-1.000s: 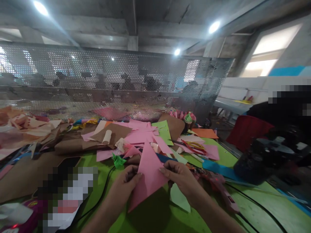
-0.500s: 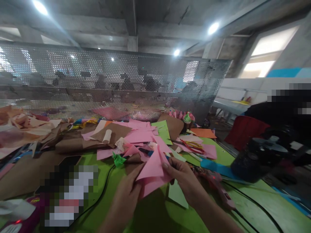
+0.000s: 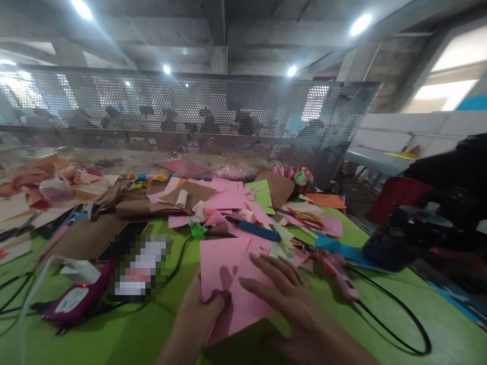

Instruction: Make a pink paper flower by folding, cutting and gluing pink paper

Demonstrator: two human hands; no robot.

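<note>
A pink sheet of paper [image 3: 224,258] is spread out in front of me, with a crease or cut line near its upper right. My left hand [image 3: 207,309] pinches its left edge, thumb on top and fingers underneath. Over the right part of the sheet, my right hand [image 3: 281,289] is open, fingers stretched out; whether its fingertips press on the paper I cannot tell. Just beyond the sheet lies a blue-handled tool [image 3: 258,230], its kind unclear. A pink glue gun [image 3: 342,279] with a lit red light rests to the right of my right hand.
Pink paper pieces [image 3: 228,195], a green sheet [image 3: 262,195] and brown paper [image 3: 133,208] pile up at the back. At left are a phone [image 3: 127,235] and a purple power strip [image 3: 78,299]. Black cable [image 3: 411,314] loops at right. A perforated metal screen [image 3: 190,116] stands behind.
The folded pink paper has been opened flat and lowered toward me. My right hand has let go of its pinch and spread its fingers. The view has shifted slightly left.
</note>
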